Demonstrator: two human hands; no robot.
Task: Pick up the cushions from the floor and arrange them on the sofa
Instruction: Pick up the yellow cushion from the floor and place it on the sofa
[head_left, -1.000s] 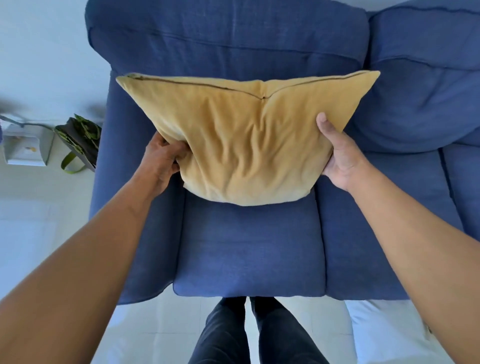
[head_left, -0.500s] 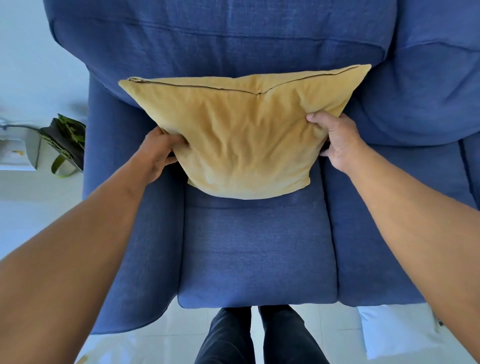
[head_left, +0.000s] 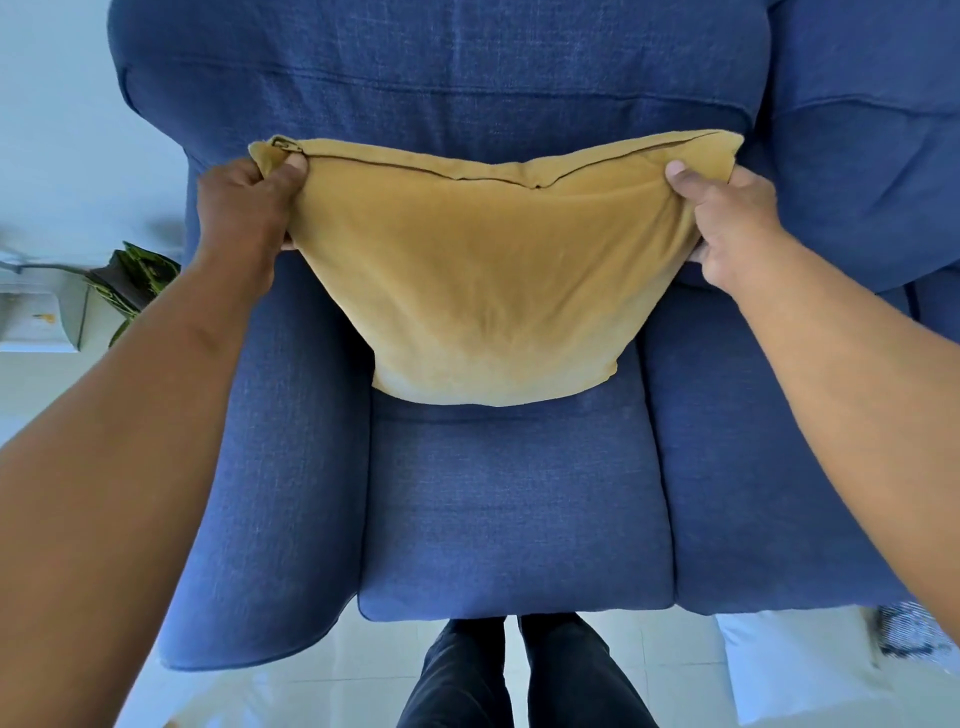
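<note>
A mustard-yellow cushion (head_left: 488, 270) stands on the left seat of the blue sofa (head_left: 514, 509), leaning against the backrest with its zipper edge on top. My left hand (head_left: 244, 208) pinches the cushion's upper left corner. My right hand (head_left: 727, 218) grips its upper right corner. The cushion's lower edge rests on the seat. A white cushion (head_left: 800, 670) lies on the floor at the lower right, partly cut off by the frame.
The sofa's left armrest (head_left: 270, 467) is under my left forearm. A green-patterned bag (head_left: 132, 280) and a white box (head_left: 36, 322) sit on the floor to the left. My dark-trousered legs (head_left: 519, 675) stand at the seat's front. A striped item (head_left: 909, 629) lies at the right edge.
Both hands have slid up from the cushion's sides to its top corners. The cushion has settled back against the backrest, and my view has moved closer over the seat.
</note>
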